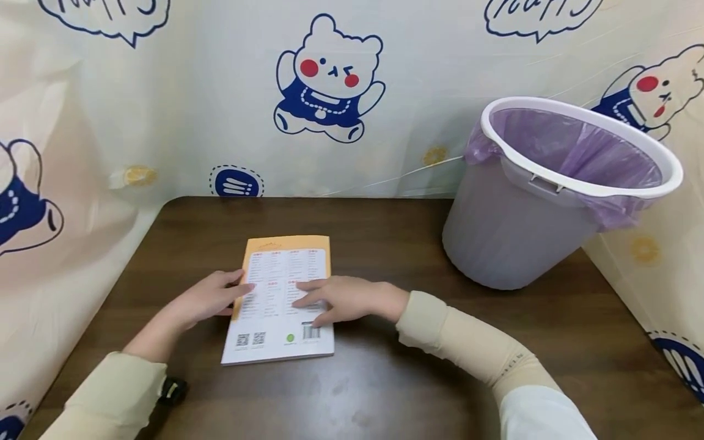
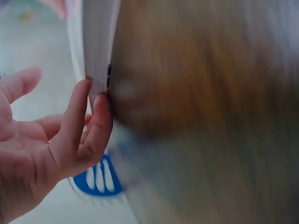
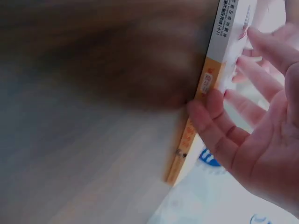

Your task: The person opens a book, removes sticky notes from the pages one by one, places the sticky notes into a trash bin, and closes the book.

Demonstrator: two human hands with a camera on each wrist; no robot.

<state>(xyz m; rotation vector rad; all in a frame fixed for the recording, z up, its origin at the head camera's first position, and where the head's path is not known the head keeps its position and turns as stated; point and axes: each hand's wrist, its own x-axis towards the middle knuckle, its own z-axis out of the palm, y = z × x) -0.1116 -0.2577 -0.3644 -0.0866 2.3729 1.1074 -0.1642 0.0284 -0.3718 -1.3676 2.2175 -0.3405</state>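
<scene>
A thick paperback book (image 1: 275,327) lies flat on the brown table with a mostly white, orange-edged cover up, showing printed columns, square codes and a barcode. At its left side is my left hand (image 1: 206,299), one digit reaching over the cover. The left wrist view shows fingertips of that hand touching the page edges (image 2: 98,42). My right hand (image 1: 349,297) rests with spread fingers on the right part of the cover. In the right wrist view, its lower fingers touch the orange and white spine (image 3: 212,74). The book's underside is hidden.
On the table's right side stands a grey wastebasket (image 1: 511,232) with a white rim and purple liner. A pale curtain (image 1: 418,91) with bear prints hangs behind and at both sides. A black strap-like item (image 1: 173,390) sits at the left sleeve cuff.
</scene>
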